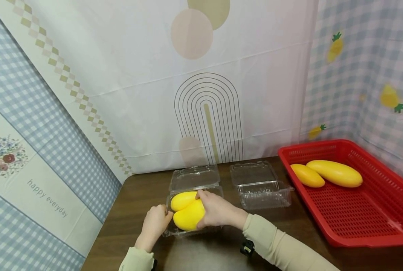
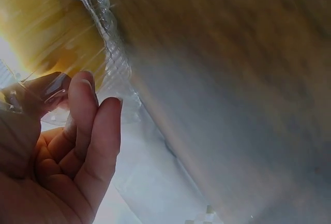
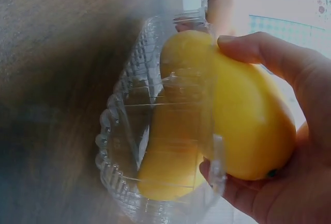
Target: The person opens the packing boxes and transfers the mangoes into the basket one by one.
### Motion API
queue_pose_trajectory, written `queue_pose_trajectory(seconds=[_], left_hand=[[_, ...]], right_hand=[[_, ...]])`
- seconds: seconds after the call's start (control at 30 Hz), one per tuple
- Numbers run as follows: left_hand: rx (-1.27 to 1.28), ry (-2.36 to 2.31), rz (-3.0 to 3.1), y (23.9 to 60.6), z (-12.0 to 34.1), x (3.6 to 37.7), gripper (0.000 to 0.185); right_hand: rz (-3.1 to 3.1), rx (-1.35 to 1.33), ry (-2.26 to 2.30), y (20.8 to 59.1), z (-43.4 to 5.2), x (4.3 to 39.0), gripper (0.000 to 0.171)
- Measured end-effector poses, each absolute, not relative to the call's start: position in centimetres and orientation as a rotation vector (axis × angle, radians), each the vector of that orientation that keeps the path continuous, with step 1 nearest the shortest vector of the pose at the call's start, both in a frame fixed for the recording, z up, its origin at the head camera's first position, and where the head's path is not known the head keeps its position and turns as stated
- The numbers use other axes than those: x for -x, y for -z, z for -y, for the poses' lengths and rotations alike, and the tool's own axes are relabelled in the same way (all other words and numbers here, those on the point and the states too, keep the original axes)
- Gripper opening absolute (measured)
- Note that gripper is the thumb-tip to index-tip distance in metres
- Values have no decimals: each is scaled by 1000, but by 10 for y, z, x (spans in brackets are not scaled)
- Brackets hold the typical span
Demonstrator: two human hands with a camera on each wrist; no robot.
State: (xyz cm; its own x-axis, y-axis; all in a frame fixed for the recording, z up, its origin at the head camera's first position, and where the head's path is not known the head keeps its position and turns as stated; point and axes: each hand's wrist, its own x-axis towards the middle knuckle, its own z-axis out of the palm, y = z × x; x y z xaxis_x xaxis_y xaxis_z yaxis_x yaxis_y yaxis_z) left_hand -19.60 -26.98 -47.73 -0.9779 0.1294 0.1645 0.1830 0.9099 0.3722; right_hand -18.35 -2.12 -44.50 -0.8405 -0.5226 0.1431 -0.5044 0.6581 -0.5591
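Observation:
A clear plastic clamshell container [image 1: 194,177] lies open on the dark brown table [image 1: 137,195], and two yellow mangoes lie in its tray. My right hand [image 1: 208,210] grips the nearer mango [image 1: 188,217], thumb on top and fingers underneath; the far mango [image 1: 182,199] lies against it. In the right wrist view the right hand [image 3: 238,115] wraps the held mango [image 3: 253,125] at the rim of the container [image 3: 119,146]. My left hand [image 1: 157,222] holds the tray's left edge. In the left wrist view the left hand [image 2: 77,131] has its thumb on the ribbed container [image 2: 111,53].
A second clear clamshell container [image 1: 260,186] stands open to the right. A red perforated basket [image 1: 316,143] at the far right holds two more mangoes [image 1: 335,173]. Patterned cloth walls close in the back and both sides.

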Motion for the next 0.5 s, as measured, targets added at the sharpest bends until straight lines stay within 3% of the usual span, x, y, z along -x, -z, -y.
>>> queue_pose_trajectory(seconds=[0.5], left_hand=[[235, 548, 2930, 476, 266, 195, 40]], right_hand=[[-2882, 910, 921, 425, 7, 177, 79]])
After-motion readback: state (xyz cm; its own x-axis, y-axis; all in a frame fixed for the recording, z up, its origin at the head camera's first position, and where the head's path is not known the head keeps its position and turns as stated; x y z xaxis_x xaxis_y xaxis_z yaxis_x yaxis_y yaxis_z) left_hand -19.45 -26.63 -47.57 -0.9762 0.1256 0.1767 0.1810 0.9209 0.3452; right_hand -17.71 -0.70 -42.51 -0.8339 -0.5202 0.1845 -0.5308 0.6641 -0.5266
